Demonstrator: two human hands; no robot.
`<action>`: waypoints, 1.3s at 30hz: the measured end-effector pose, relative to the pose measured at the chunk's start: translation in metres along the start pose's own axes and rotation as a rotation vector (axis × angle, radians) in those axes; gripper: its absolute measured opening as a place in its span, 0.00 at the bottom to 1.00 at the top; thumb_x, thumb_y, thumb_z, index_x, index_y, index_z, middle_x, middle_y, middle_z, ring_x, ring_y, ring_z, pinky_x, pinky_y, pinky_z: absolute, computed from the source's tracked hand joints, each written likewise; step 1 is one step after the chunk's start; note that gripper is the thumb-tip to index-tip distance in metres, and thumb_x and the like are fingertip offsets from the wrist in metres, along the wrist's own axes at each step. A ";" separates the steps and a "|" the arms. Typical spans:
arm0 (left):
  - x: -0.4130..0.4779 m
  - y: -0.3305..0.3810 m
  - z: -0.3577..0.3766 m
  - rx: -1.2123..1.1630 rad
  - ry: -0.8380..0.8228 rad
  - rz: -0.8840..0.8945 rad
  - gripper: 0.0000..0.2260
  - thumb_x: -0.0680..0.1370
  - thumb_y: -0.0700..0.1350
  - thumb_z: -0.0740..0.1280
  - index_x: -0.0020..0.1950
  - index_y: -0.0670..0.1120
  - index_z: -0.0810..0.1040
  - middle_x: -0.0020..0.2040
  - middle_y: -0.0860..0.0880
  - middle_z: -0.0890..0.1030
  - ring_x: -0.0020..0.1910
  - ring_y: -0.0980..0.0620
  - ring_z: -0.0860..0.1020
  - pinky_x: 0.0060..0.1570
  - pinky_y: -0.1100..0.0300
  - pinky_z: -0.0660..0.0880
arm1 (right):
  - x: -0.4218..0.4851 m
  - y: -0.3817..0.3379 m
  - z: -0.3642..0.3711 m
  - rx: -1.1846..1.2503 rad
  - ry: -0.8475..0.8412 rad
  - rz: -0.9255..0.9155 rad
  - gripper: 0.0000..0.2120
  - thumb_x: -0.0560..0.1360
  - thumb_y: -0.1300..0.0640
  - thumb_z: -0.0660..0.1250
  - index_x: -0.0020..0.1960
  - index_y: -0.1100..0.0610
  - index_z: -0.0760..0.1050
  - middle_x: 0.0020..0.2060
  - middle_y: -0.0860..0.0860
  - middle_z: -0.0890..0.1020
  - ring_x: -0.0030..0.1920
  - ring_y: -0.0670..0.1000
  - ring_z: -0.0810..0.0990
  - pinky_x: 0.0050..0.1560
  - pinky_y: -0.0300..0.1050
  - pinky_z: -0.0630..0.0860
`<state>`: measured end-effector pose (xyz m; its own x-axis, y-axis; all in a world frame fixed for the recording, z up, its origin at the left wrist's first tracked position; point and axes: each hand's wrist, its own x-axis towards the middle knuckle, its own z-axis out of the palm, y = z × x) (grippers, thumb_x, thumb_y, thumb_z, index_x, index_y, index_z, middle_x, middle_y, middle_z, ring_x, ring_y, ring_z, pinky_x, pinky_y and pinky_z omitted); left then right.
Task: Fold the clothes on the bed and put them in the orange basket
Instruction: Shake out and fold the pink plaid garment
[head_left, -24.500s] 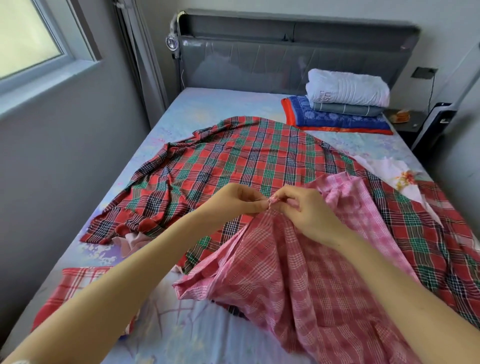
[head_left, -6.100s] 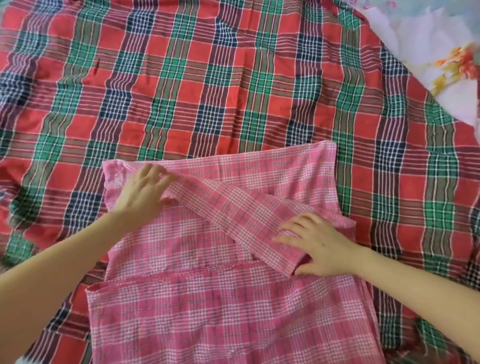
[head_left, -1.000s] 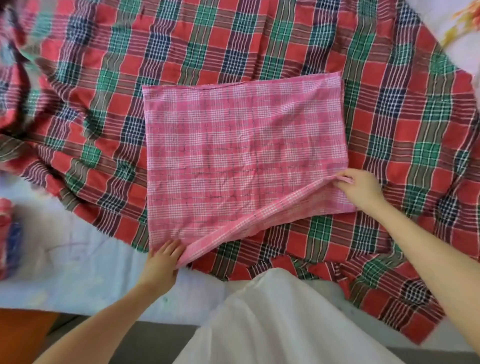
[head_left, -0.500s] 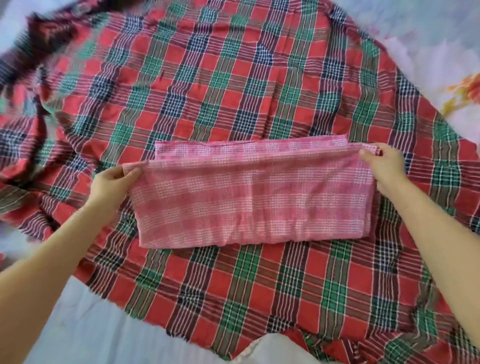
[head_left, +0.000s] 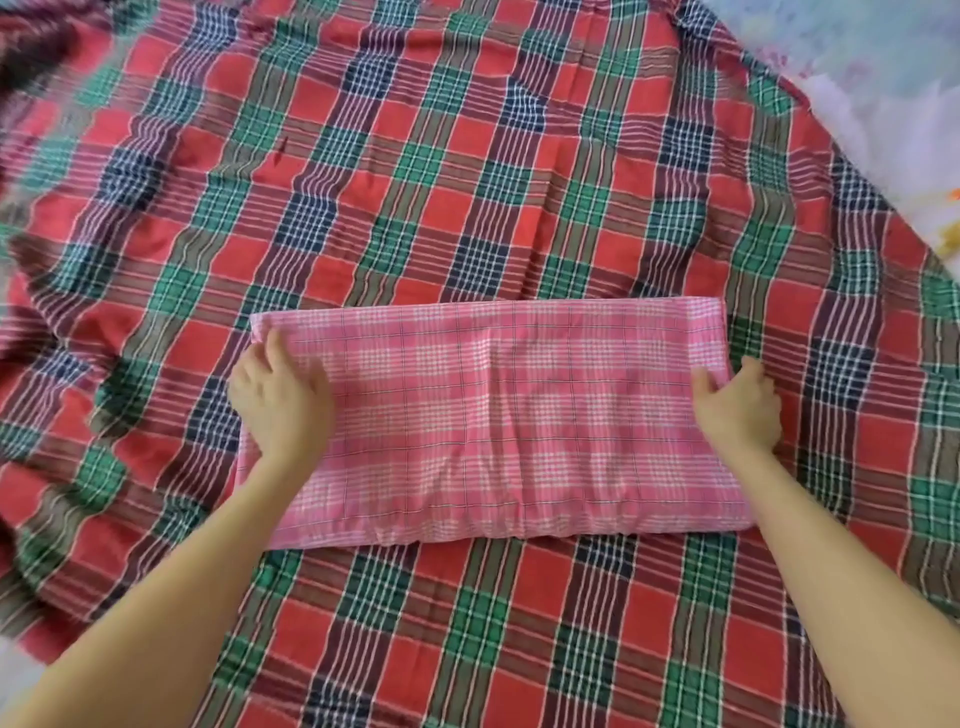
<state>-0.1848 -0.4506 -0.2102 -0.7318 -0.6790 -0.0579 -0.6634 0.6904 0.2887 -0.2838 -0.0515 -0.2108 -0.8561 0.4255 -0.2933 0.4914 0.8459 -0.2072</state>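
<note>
large red, green and navy plaid cloth (head_left: 467, 182): spread open over the bed, wrinkled, and fills nearly the whole view. its left part is blurred. its far right edge runs on a slant. beyond that edge, toward the bed's far right side, a pale bed sheet with a faint floral print (head_left: 883, 78) shows.

folded pink checked cloth (head_left: 509, 415): a long flat rectangle lying on top of the plaid cloth, about at its middle. long sides run left to right. the far long edge is straight and neat. the near long edge is a rounded fold, slightly puckered.

left hand (head_left: 280, 395): palm down on the left end of the pink checked cloth. fingers are straight and close together, pointing to the far side, pressing the fabric flat. it holds nothing. the forearm crosses the near left corner of the pink rectangle.

right hand (head_left: 737, 410): at the right end of the pink checked cloth. the thumb lies on top of the fabric and the fingers curl down over the edge, gripping that end. the fingertips are hidden, so how far they reach under cannot be told.
</note>
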 end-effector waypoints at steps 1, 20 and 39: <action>-0.023 0.011 0.002 0.040 -0.021 0.171 0.24 0.79 0.50 0.60 0.73 0.44 0.61 0.71 0.36 0.65 0.71 0.36 0.62 0.71 0.43 0.55 | -0.010 0.012 0.000 0.000 -0.008 0.025 0.30 0.78 0.43 0.59 0.70 0.64 0.62 0.64 0.64 0.71 0.62 0.66 0.70 0.55 0.59 0.71; -0.107 0.072 0.001 -0.532 -0.719 0.196 0.16 0.81 0.53 0.56 0.65 0.50 0.73 0.58 0.50 0.80 0.58 0.51 0.77 0.60 0.49 0.74 | -0.147 -0.081 -0.089 -0.239 -0.218 -0.653 0.34 0.70 0.56 0.68 0.72 0.54 0.56 0.33 0.46 0.75 0.35 0.51 0.76 0.41 0.45 0.72; -0.048 0.108 0.024 -0.526 -0.466 -0.043 0.14 0.76 0.42 0.69 0.59 0.41 0.73 0.44 0.50 0.76 0.44 0.47 0.77 0.41 0.57 0.72 | -0.191 -0.010 0.041 -0.487 -0.390 -1.313 0.33 0.71 0.45 0.69 0.73 0.48 0.62 0.73 0.57 0.63 0.72 0.58 0.63 0.70 0.61 0.61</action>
<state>-0.2251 -0.3371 -0.1987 -0.7752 -0.4443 -0.4491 -0.6158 0.3727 0.6942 -0.1187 -0.1542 -0.1906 -0.5015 -0.7713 -0.3918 -0.7662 0.6063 -0.2128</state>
